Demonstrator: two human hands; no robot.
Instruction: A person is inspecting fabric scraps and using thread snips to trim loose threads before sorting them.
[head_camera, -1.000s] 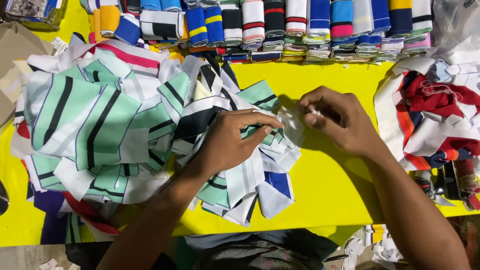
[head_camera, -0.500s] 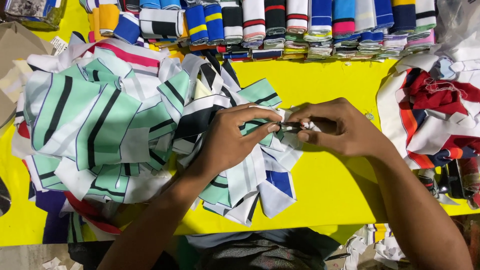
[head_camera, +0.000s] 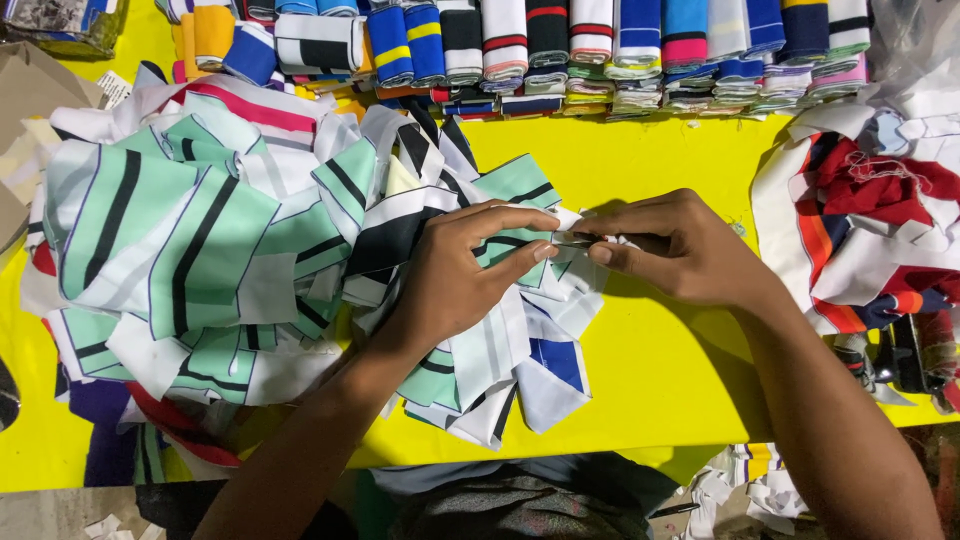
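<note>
We saw the left hand (head_camera: 455, 275) and the right hand (head_camera: 675, 248) meet near the middle of the yellow tabletop (head_camera: 650, 370). Both hands were closed in a pinch on one small white cloth piece (head_camera: 572, 238), held between thumb and fingers just above the pile. The left hand lay on the right edge of a big heap of striped cloth pieces (head_camera: 200, 260), green, white and black, which covered the left half of the tabletop. A blue and white piece (head_camera: 555, 365) stuck out of the heap toward the near edge. Along the far edge ran a row of folded striped bands (head_camera: 560, 45) in blue, white, black, yellow and pink. At the right edge sat a pile of red and white cloth (head_camera: 860, 220). A brown cardboard box (head_camera: 25, 110) stood at the far left corner. Small scraps (head_camera: 740, 480) lay below the near edge.
</note>
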